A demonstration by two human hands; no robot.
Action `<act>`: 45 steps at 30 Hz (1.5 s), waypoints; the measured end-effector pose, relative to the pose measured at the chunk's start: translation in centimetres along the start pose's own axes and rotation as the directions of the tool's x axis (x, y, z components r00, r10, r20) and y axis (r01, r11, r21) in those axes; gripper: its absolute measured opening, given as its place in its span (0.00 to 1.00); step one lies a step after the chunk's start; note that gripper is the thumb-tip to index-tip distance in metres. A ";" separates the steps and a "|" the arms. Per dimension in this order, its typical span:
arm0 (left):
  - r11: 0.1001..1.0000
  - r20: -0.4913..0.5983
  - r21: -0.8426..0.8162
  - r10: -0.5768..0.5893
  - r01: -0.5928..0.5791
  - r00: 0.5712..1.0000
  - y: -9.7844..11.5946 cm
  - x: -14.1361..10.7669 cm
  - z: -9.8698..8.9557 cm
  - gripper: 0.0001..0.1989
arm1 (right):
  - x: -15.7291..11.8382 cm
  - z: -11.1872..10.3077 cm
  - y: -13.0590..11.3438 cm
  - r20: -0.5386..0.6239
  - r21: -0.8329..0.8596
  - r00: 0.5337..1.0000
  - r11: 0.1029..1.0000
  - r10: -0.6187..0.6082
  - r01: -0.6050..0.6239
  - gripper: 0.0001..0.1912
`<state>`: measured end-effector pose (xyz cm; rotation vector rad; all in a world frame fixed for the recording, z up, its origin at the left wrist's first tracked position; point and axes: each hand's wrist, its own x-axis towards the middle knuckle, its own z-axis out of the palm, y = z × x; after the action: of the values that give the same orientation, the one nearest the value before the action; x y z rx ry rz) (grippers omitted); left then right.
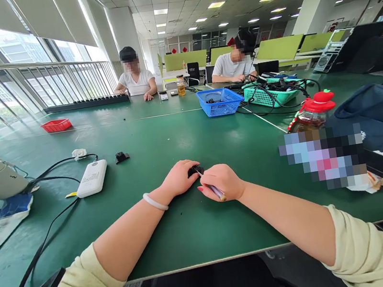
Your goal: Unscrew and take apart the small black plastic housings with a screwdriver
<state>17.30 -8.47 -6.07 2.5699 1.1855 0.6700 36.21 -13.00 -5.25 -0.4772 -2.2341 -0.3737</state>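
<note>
Near the middle of the green table [161, 138], my left hand [178, 178] has its fingers wrapped round a small black part [195, 169] and steadies it on the surface. My right hand [222, 182] grips a thin pen-like tool [217, 192] with a purplish shaft and a tan end. The tool's tip meets the black part between my two hands; its exact contact point is too small to tell. Another small black piece [121, 157] lies ahead and to the left of my hands.
A white power bank [92, 178] with black cables lies left. A red tray [57, 125], a blue basket [220, 102] and a green basket [271, 95] stand farther back. On the right are a red-lidded jar [313, 112] and a dark bag [380, 121]. Two people sit opposite.
</note>
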 end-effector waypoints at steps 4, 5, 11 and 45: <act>1.000 0.008 -0.006 -0.004 0.004 1.000 -0.1 0.0 0.0 0.18 | -0.1 0.1 0.1 0.000 0.002 1.000 1.000 0.014 -0.014 0.13; 1.000 0.011 -0.007 -0.009 0.009 1.000 -0.1 0.0 0.0 0.19 | -0.2 0.1 0.2 0.011 0.003 1.000 1.000 0.020 -0.020 0.13; 0.999 0.003 -0.013 -0.033 0.033 0.999 -0.3 0.0 0.0 0.21 | -0.3 0.1 0.3 0.015 0.125 0.988 0.980 0.153 -0.154 0.14; 0.998 0.013 -0.054 -0.024 0.025 1.000 0.2 0.2 -0.6 0.16 | 0.7 -1.0 4.1 0.261 0.634 0.521 0.263 0.812 -0.727 0.27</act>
<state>17.25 -8.48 -5.42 2.5077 1.1766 0.6710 38.30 -9.62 -3.68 -1.0210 -1.5388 0.9354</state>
